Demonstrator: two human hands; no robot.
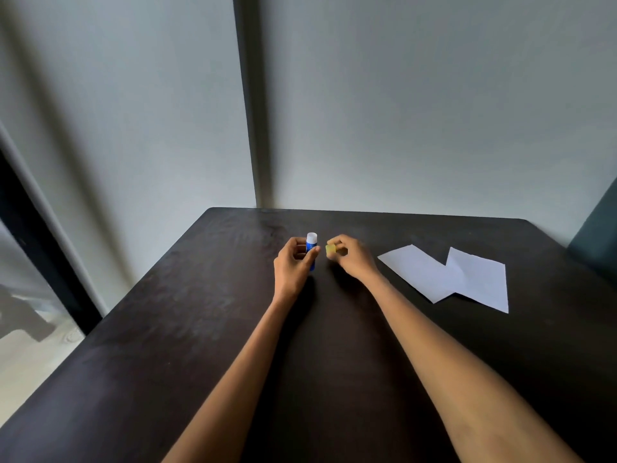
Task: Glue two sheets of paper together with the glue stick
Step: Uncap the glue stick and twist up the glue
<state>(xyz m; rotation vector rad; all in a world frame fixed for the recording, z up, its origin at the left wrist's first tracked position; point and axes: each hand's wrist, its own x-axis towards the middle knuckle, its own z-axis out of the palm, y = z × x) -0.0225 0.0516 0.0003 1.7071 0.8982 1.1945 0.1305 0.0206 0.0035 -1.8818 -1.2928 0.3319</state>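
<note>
My left hand (295, 260) grips a blue glue stick (311, 243) upright above the dark table (200, 329); its white top is uncovered. My right hand (350, 259) sits just to the right and pinches the stick's yellow cap (331, 250) between thumb and fingers, apart from the stick. Two white sheets of paper lie flat at the right of the table: the left sheet (419, 270) and the right sheet (480, 280), which overlaps its edge.
The table's far edge meets a pale wall with a dark vertical strip (253, 111). A window frame (40, 235) runs along the left. A dark teal object (597, 242) stands at the far right, behind the sheets.
</note>
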